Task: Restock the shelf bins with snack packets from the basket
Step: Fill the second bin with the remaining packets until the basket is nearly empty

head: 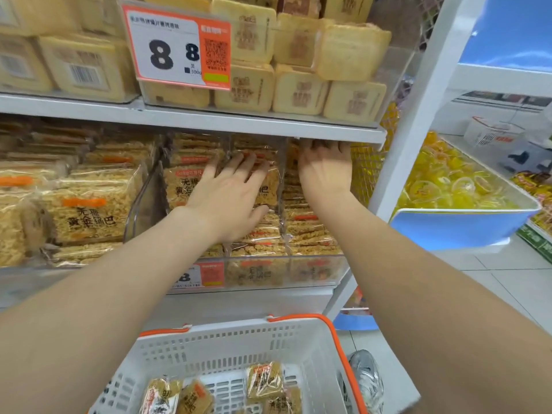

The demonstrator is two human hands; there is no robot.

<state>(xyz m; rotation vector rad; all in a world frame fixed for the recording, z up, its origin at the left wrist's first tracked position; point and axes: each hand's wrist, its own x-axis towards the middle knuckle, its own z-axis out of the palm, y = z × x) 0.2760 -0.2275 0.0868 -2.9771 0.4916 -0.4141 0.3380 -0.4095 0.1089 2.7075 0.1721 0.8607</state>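
Shelf price tag [176, 46] reads "8 8"; left hand [227, 201] flat on 黄金锅巴 packets [179, 189]; right hand [325, 171] grip unclear.

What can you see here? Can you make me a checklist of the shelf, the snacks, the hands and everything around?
Surface: white shelf rack; clear bin sits on its lower level.
Job's things: snack packets stacked in the bin; white basket below holds a few more packets.
Clutter: price tag on the upper bin.
Hands: left hand lies flat on packets, fingers spread; right hand reaches into the bin's right side, fingertips hidden.
Cables: nothing seen.
Surroundings: blue tub of yellow sweets at right; a shoe on the tiled floor.
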